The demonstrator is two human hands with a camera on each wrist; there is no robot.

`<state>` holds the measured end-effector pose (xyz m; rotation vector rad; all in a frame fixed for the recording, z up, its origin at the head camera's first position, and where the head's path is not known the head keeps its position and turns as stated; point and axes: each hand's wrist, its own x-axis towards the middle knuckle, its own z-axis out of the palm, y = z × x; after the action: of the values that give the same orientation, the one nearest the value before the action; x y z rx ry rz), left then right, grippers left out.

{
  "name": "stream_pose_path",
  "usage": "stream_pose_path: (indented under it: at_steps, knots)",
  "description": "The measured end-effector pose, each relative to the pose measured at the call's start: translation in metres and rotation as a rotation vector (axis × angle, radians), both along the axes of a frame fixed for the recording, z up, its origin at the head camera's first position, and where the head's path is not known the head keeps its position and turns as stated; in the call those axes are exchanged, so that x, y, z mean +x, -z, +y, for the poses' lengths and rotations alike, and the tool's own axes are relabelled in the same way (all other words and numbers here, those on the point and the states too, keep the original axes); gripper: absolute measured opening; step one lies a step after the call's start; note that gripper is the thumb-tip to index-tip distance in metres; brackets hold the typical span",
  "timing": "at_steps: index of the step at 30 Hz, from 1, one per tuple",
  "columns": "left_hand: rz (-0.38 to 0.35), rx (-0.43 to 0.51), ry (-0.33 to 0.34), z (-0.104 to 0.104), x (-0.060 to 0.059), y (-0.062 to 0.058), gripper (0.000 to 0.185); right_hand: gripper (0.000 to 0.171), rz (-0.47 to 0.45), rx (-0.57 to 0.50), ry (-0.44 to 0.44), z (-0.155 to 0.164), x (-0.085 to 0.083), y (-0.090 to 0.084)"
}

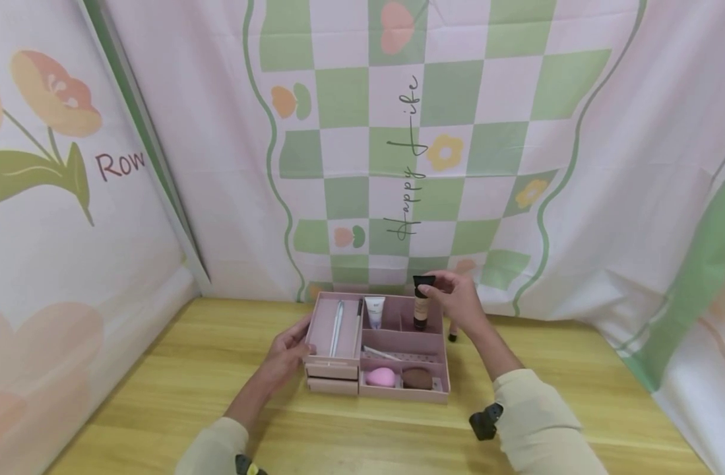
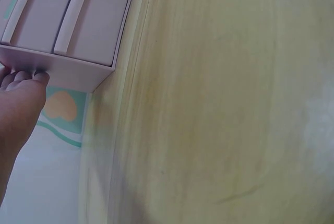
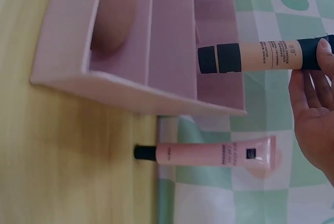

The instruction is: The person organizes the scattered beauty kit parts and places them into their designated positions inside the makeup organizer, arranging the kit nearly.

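A pink organizer [image 1: 338,343] stands mid-table, its side wall [image 3: 130,85] close in the right wrist view. My right hand [image 1: 431,285] pinches the black cap of a beige concealer tube [image 1: 421,309], which stands upright in the organizer's back right compartment; the same tube [image 3: 255,57] lies across the right wrist view by my fingers [image 3: 313,104]. My left hand [image 1: 303,342] holds the organizer's left side, and its fingertips [image 2: 23,77] touch the box edge [image 2: 68,62]. A pink tube [image 3: 209,153] with a black cap stands on the table just outside the box's right wall.
Inside the organizer are a pink sponge [image 1: 380,377], a brown sponge [image 1: 417,378], a white tube [image 1: 375,311] and slim white sticks [image 1: 337,320]. Two drawer fronts [image 1: 331,378] face me. The wooden table [image 1: 160,396] is ringed by patterned cloth walls [image 1: 516,165].
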<state>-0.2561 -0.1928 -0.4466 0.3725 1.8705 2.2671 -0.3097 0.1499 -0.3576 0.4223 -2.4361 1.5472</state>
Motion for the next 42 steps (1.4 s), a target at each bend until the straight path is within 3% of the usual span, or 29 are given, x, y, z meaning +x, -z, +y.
stream_pose_path:
  at_steps: [6, 15, 22, 27, 42]
  knots:
    - [0.014, 0.004, 0.008, 0.000, -0.001, 0.001, 0.076, 0.029, 0.045, 0.021, -0.004, -0.010, -0.002, 0.009]
    - [0.009, 0.000, 0.000, 0.002, -0.002, 0.000, 0.075, 0.030, -0.007, 0.054, 0.029, -0.017, -0.002, 0.027]
    - [0.007, -0.007, -0.008, 0.002, -0.002, 0.002, 0.075, 0.028, 0.004, 0.056, 0.025, -0.017, 0.000, 0.040]
    - [0.006, 0.004, -0.002, 0.001, -0.001, 0.001, 0.076, 0.027, -0.020, -0.007, -0.018, -0.016, 0.001, 0.045]
    - [0.034, 0.007, 0.034, -0.001, -0.001, 0.001, 0.076, 0.026, -0.039, 0.042, -0.009, -0.016, -0.004, 0.054]
